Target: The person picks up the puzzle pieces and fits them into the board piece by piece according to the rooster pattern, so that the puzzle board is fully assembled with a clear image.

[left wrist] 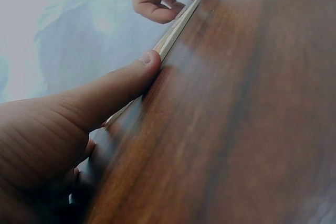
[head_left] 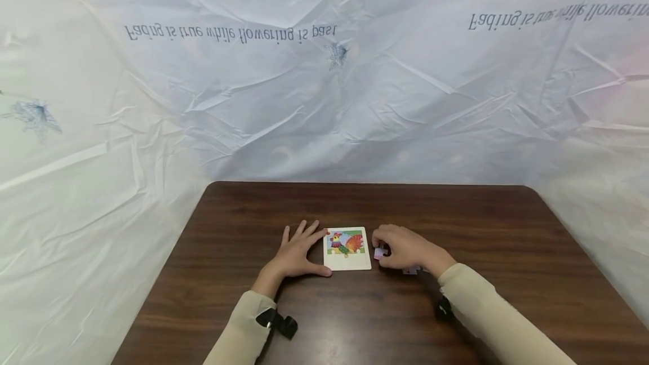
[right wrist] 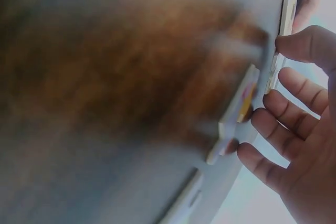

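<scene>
A square, white-bordered jigsaw board (head_left: 350, 263) lies on the table, its partly filled picture showing a colourful rooster (head_left: 350, 241). My left hand (head_left: 296, 255) is spread along the board's left side, thumb at the near corner and index finger at the far one; in the left wrist view the thumb (left wrist: 126, 80) touches the board's edge. Just right of the board, my right hand (head_left: 405, 248) curls its thumb and fingers about a pink-and-lilac puzzle piece (head_left: 379, 253), pinching it low over the table. In the right wrist view its fingers partly hide that piece.
More loose puzzle pieces (head_left: 409, 270) lie under and beside the right hand; one piece (right wrist: 239, 111) shows close below its fingertips. The dark wooden table (head_left: 334, 320) meets a wrinkled white sheet (head_left: 355, 128) at the back. Black straps (head_left: 278, 321) sit on both wrists.
</scene>
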A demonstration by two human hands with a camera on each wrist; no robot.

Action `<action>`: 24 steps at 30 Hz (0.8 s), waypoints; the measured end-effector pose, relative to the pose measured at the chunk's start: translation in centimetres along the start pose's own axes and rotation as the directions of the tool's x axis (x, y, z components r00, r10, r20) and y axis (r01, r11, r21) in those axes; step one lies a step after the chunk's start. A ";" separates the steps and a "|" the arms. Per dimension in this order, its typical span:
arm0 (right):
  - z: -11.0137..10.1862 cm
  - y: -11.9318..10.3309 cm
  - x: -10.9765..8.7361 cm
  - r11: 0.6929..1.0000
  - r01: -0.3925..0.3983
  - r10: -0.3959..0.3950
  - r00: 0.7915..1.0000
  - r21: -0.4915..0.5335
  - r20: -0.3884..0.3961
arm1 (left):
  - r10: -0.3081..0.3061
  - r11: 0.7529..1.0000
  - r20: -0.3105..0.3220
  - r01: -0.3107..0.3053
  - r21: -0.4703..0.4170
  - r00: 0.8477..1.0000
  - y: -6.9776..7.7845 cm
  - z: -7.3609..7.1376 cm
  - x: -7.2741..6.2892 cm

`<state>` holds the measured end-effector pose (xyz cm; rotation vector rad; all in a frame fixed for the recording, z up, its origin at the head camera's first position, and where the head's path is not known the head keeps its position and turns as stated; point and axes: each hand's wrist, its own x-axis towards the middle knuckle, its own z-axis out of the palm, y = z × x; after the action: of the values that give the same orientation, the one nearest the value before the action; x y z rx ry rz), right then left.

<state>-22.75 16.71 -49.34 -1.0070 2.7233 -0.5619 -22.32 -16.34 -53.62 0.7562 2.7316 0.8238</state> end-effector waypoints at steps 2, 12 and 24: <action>-0.2 -0.1 0.0 1.000 -0.005 0.005 1.000 0.006 0.004 | -0.003 1.000 0.002 0.003 -0.002 1.000 0.0 0.0 0.0; -1.5 -1.5 0.9 0.999 0.035 -0.035 0.999 -0.003 -0.007 | 0.003 1.000 -0.002 -0.003 -0.005 1.000 -0.1 0.0 0.1; -2.7 -3.1 2.5 0.997 0.068 -0.068 0.998 -0.029 0.009 | -0.004 1.000 0.004 0.005 -0.014 1.000 0.1 -0.1 0.0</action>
<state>-23.59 13.71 -45.70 -1.1103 2.7062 -0.5295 -22.30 -16.39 -53.47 0.7479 2.7195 0.8390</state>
